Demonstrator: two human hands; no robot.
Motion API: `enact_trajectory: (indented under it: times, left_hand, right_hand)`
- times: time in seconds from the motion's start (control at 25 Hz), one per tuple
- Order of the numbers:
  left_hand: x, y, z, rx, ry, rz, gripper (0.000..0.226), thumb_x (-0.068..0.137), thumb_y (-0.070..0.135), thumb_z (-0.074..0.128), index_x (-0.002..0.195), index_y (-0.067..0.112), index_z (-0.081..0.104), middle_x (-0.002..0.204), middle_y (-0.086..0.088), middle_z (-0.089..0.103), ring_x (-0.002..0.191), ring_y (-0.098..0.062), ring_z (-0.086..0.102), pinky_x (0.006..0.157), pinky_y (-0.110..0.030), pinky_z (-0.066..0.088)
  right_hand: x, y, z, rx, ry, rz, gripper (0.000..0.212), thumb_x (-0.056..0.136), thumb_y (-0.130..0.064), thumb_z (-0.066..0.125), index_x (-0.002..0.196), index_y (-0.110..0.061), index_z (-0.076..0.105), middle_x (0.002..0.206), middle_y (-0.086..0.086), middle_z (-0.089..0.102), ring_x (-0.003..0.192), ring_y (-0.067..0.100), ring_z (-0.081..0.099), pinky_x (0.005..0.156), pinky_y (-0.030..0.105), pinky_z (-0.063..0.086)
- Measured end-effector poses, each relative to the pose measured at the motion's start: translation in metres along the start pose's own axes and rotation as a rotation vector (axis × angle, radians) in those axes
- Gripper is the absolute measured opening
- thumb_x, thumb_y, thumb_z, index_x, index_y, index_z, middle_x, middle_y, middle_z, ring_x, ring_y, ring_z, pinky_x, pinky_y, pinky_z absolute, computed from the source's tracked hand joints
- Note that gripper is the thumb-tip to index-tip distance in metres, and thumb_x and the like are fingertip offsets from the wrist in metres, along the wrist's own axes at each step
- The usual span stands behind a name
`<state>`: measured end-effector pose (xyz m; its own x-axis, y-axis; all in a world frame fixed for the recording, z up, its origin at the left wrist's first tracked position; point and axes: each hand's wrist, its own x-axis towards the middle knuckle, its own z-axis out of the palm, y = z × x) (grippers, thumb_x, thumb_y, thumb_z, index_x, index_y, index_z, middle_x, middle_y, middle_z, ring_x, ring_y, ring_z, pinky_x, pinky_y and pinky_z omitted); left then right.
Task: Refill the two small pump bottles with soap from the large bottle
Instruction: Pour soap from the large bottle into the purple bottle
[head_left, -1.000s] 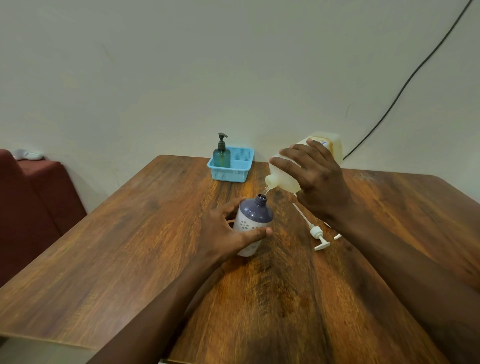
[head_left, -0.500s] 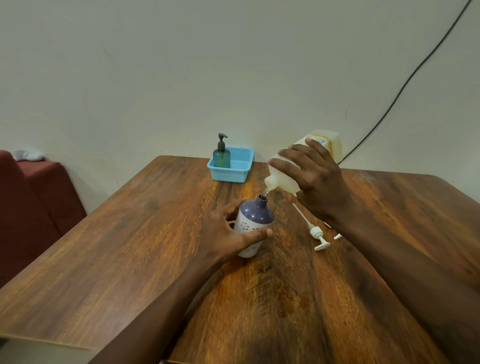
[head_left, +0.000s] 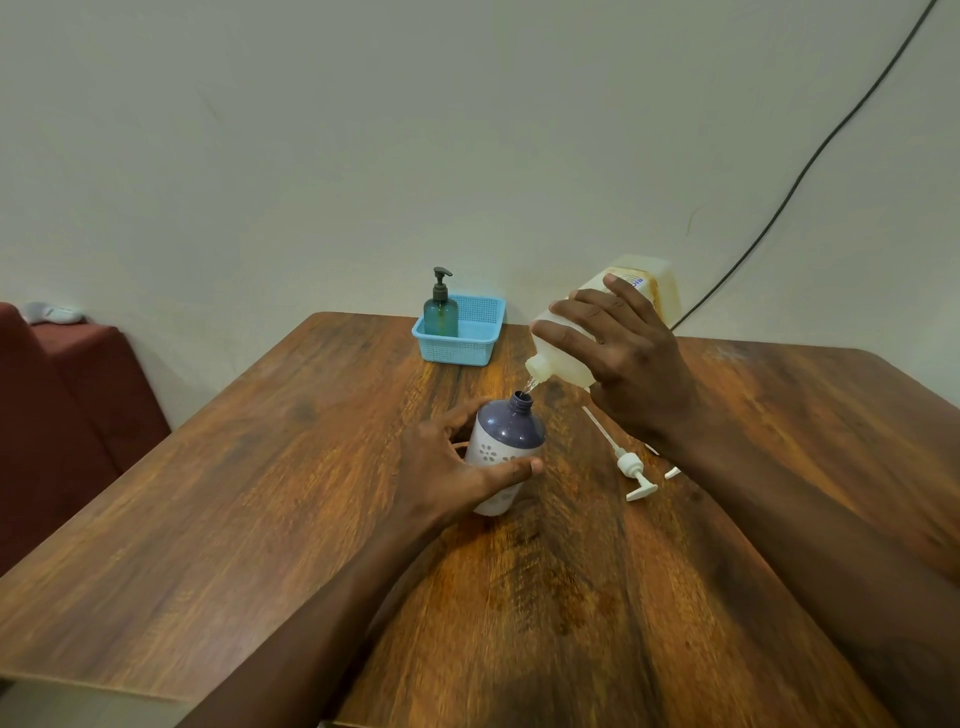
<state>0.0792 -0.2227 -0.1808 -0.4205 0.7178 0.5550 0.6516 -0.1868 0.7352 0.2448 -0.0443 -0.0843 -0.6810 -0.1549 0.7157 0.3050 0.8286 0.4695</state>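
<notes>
My left hand (head_left: 447, 467) grips a small white bottle with a purple top (head_left: 504, 441), standing on the table with its neck uncapped. My right hand (head_left: 623, 374) holds the large pale soap bottle (head_left: 597, 332) tipped down to the left, its mouth just above the small bottle's neck. A thin stream of clear soap runs between them. A teal pump bottle (head_left: 440, 312) with a dark pump stands in a blue basket (head_left: 467, 348) at the far table edge.
A white pump head with its long tube (head_left: 626, 462) lies on the wooden table (head_left: 260, 493) to the right of the small bottle; part of another white pump (head_left: 671, 472) shows beside my right forearm. A dark red seat (head_left: 62, 405) stands left. A black cable (head_left: 779, 208) runs down the wall.
The large bottle has tipped a little more and shifted slightly; soap keeps running into the small bottle. My left hand has stayed in place.
</notes>
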Motion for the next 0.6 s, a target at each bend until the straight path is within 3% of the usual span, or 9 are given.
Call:
enact_trajectory:
  times: [0.24,0.6]
  left_hand:
    - [-0.0010,-0.0064,0.0018,0.022,0.015,-0.019,0.082,0.065,0.066,0.089,0.135,0.031,0.067,0.121,0.018,0.074,0.110,0.004,0.068,0.089,-0.026,0.059]
    - [-0.0026,-0.0015,0.0021,-0.003,0.002,-0.032,0.079,0.066,0.058,0.093,0.134,0.028,0.068,0.119,0.017,0.075,0.109,0.003,0.069,0.092,-0.030,0.060]
  right_hand:
    - [-0.0006,-0.0001,0.0012,-0.025,-0.013,-0.026,0.055,0.085,-0.002,0.063,0.138,-0.014,0.062,0.137,0.018,0.063,0.129,0.039,0.058,0.122,0.051,0.023]
    - [-0.0012,-0.0009,0.0000,-0.035,-0.001,-0.052,0.046,0.093,-0.004,0.054,0.137,-0.015,0.065,0.136,0.017,0.065,0.128,0.038,0.060,0.122,0.053,0.028]
